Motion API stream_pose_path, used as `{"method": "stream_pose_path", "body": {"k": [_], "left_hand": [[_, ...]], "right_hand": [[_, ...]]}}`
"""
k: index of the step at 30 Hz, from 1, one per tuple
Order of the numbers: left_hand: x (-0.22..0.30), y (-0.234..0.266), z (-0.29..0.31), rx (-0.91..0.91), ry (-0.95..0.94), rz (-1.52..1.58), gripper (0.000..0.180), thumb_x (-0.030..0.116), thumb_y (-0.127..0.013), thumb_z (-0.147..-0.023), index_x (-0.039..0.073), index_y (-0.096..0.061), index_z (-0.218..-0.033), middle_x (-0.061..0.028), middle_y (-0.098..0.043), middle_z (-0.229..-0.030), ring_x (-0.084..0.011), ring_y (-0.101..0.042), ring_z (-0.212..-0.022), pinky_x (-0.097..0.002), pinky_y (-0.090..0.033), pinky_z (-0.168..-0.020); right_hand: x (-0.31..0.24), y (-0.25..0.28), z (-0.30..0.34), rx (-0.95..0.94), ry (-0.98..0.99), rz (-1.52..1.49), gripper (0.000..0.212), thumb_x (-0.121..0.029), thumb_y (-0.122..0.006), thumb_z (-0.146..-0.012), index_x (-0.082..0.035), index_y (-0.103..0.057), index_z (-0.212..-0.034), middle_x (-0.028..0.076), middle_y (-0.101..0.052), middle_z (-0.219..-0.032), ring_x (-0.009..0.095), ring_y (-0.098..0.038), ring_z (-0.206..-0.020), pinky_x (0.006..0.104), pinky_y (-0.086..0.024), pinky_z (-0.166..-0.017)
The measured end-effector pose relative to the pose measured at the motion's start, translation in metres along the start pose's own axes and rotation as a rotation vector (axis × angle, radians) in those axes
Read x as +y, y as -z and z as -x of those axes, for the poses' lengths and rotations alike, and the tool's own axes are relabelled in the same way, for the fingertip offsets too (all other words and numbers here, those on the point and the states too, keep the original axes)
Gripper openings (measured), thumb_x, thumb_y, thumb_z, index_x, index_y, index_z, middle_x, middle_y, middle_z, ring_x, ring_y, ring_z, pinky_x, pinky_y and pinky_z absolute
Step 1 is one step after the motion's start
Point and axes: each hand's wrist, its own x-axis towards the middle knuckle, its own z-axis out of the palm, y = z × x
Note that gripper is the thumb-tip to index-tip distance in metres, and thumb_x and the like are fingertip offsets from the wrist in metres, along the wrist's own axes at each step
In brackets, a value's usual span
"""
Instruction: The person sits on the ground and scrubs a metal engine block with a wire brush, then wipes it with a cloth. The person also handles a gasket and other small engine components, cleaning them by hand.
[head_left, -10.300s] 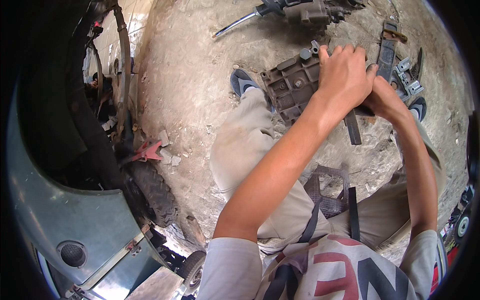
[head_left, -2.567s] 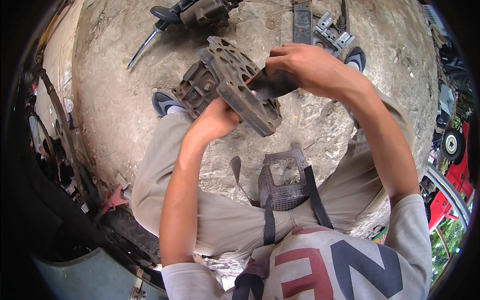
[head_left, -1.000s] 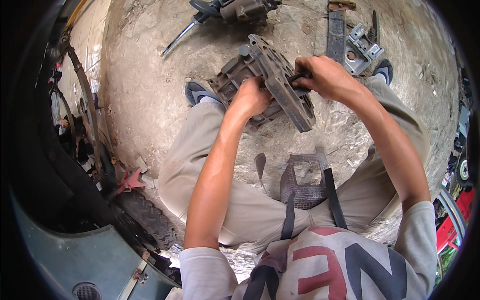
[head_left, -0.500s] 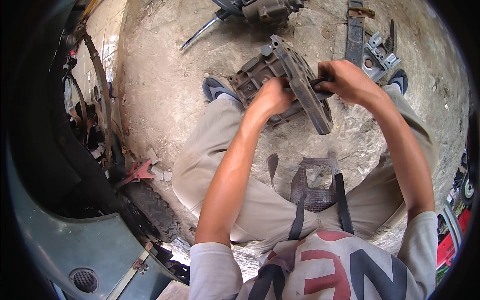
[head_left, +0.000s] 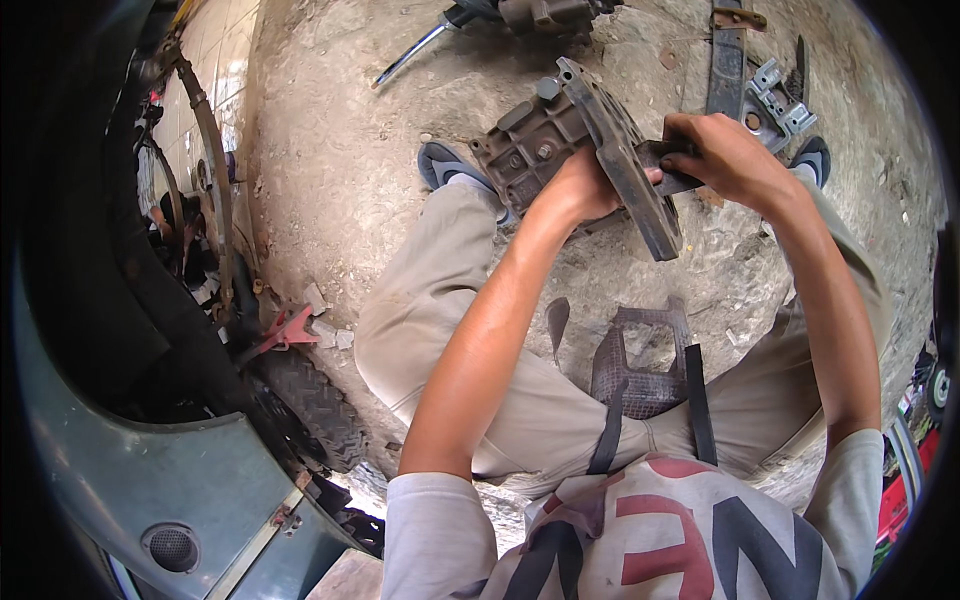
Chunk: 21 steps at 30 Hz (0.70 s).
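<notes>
A brown-grey cast metal gearbox housing (head_left: 530,130) stands tilted on the ground between my feet, its long flat flange (head_left: 625,160) turned to the right. My left hand (head_left: 588,188) grips the housing just left of the flange; most of its fingers are hidden behind the metal. On the flange's other side, my right hand (head_left: 722,160) pinches a thin dark flat piece (head_left: 675,180), possibly sandpaper, held close against the flange face. Whether it touches the face, I cannot tell.
A dark mechanical assembly with a shiny rod (head_left: 412,55) lies beyond the housing. At the far right are a long dark metal bar (head_left: 728,70) and a silver bracket (head_left: 778,110). A vehicle's blue-grey body panel (head_left: 150,480) and tyre (head_left: 305,410) crowd my left side.
My right hand has drawn slightly away from the flange, and more of the dark flat piece shows. My left hand has shifted closer to the flange. The whole view has moved slightly.
</notes>
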Motion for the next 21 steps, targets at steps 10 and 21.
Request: {"method": "stream_pose_path", "body": {"k": [10,21], "left_hand": [[0.0,0.006,-0.005,0.092,-0.031,-0.116,0.044,0.044,-0.078,-0.091,0.003,-0.074,-0.107,-0.0193,-0.075,-0.096,-0.0334,-0.072,-0.087,-0.0422,-0.056,-0.078],[-0.004,0.001,-0.003,0.181,0.094,-0.235,0.042,0.045,-0.078,-0.09,0.01,-0.077,-0.114,-0.018,-0.077,-0.103,-0.032,-0.074,-0.096,-0.0437,-0.056,-0.077]], "right_hand": [[-0.011,-0.008,-0.003,0.097,-0.066,0.038,0.022,-0.018,-0.073,-0.091,-0.001,-0.066,-0.105,0.021,-0.072,-0.091,0.042,-0.069,-0.094,0.0494,-0.052,-0.081],[-0.014,-0.008,-0.003,0.143,-0.044,0.042,0.019,-0.016,-0.074,-0.09,-0.003,-0.066,-0.102,0.019,-0.072,-0.09,0.042,-0.069,-0.092,0.0491,-0.052,-0.078]]}}
